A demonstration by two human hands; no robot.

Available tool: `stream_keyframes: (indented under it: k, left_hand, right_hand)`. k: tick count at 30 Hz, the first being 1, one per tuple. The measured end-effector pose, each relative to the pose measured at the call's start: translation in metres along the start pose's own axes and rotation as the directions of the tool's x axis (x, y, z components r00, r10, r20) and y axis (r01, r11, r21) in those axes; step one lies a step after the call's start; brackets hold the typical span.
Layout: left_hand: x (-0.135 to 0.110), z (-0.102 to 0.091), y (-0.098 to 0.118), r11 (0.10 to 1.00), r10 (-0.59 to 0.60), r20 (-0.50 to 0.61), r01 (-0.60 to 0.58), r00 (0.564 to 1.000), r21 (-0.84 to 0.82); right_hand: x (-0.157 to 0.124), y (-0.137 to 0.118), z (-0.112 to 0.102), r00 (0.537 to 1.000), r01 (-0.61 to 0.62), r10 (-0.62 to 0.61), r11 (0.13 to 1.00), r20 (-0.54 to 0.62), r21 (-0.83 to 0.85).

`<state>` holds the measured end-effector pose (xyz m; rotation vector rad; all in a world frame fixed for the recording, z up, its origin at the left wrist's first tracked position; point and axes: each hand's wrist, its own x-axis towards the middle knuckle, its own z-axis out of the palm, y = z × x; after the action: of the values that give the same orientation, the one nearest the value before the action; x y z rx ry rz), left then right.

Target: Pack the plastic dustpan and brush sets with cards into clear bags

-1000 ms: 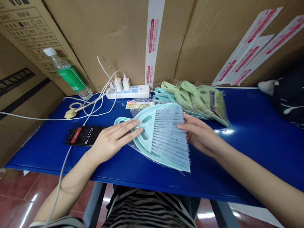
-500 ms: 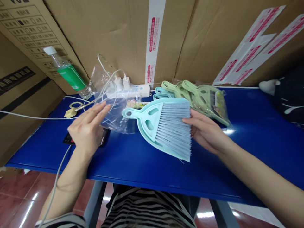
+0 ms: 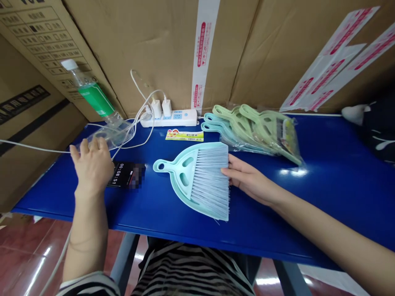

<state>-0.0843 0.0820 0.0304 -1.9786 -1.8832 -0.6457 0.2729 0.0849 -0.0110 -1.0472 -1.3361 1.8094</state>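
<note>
My right hand (image 3: 247, 176) grips a light-blue dustpan (image 3: 175, 185) at its wide edge, the thumb over the bristles and the other fingers mostly hidden underneath. A matching hand brush (image 3: 211, 179) with pale blue-grey bristles lies nested in the pan, handles pointing left. Whether the pan touches the table I cannot tell. At the left, my left hand (image 3: 92, 166) is palm down with bent fingers on a crumpled clear plastic bag (image 3: 106, 133); the fingertips are partly hidden. Right beside that hand lies a dark phone (image 3: 125, 174) showing a timer.
Behind the dustpan lie a colourful label card (image 3: 184, 135) and a white power strip (image 3: 185, 118) with plugged-in chargers. Several bagged green and blue dustpan sets (image 3: 256, 127) are piled at the back right. A bottle (image 3: 97, 98) leans against cardboard boxes (image 3: 160, 45). White cables cross the left side.
My left hand has moved left with the plastic bag, uncovering the power strip, label card and phone. My right hand has brought the dustpan and brush lower and slightly left.
</note>
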Motion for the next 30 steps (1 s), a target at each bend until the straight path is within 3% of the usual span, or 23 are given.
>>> stream_keyframes:
  k: [5, 7, 8, 10, 12, 13, 15, 17, 19, 21, 23, 25, 27, 30]
  left_hand:
    - [0.005, 0.000, 0.019, 1.000, 0.022, -0.069, -0.024, 0.997, -0.021]
    - [0.008, 0.000, 0.033, 0.986, 0.151, 0.001, -0.151, 0.988, -0.065]
    - [0.008, 0.001, 0.039, 0.962, 0.263, 0.058, -0.256, 0.963, -0.098]
    - [0.005, 0.006, 0.051, 0.868, 0.492, 0.191, -0.462, 0.850, -0.179]
    - [-0.001, 0.013, 0.059, 0.785, 0.619, 0.301, -0.570, 0.725, -0.241]
    - [-0.003, 0.016, 0.062, 0.766, 0.643, 0.331, -0.589, 0.691, -0.257]
    - [-0.007, 0.019, 0.065, 0.757, 0.653, 0.348, -0.596, 0.673, -0.267]
    - [-0.009, 0.018, 0.066, 0.757, 0.653, 0.323, -0.599, 0.686, -0.259]
    - [-0.009, 0.016, 0.067, 0.747, 0.665, 0.292, -0.617, 0.688, -0.248]
    - [-0.010, 0.013, 0.070, 0.722, 0.692, 0.270, -0.651, 0.670, -0.234]
    - [-0.010, 0.011, 0.073, 0.697, 0.716, 0.259, -0.682, 0.648, -0.222]
    - [-0.011, 0.009, 0.076, 0.681, 0.731, 0.252, -0.699, 0.634, -0.217]
    - [-0.012, 0.009, 0.078, 0.678, 0.734, 0.257, -0.699, 0.629, -0.225]
    - [-0.012, 0.008, 0.077, 0.681, 0.732, 0.262, -0.693, 0.629, -0.238]
  right_hand:
    - [0.002, 0.004, -0.004, 0.999, 0.002, -0.001, 0.999, 0.036, -0.036]
    - [0.003, 0.004, -0.005, 0.997, 0.024, -0.019, 0.997, 0.070, -0.078]
    - [0.003, 0.004, -0.005, 0.996, 0.038, -0.029, 0.994, 0.084, -0.106]
    - [0.005, 0.002, -0.007, 0.994, 0.064, -0.046, 0.983, 0.103, -0.170]
    - [0.005, -0.001, -0.011, 0.994, 0.088, -0.067, 0.962, 0.092, -0.258]
    - [0.004, -0.003, -0.012, 0.994, 0.105, -0.088, 0.940, 0.065, -0.326]
    - [0.001, -0.007, -0.014, 0.979, 0.153, -0.201, 0.829, -0.031, -0.539]
    - [-0.005, -0.010, -0.011, 0.906, 0.180, -0.411, 0.591, -0.102, -0.786]
    - [-0.012, -0.011, -0.001, 0.803, 0.209, -0.595, 0.318, -0.023, -0.925]
    - [-0.017, -0.010, 0.014, 0.750, 0.345, -0.635, 0.140, 0.183, -0.928]
    - [-0.020, -0.007, 0.027, 0.721, 0.507, -0.576, 0.061, 0.385, -0.860]
    - [-0.019, -0.007, 0.030, 0.702, 0.563, -0.547, 0.033, 0.457, -0.826]
    - [-0.014, -0.012, 0.019, 0.683, 0.510, -0.608, 0.000, 0.405, -0.860]
    - [-0.003, -0.021, -0.015, 0.630, 0.229, -0.740, -0.115, 0.238, -0.967]
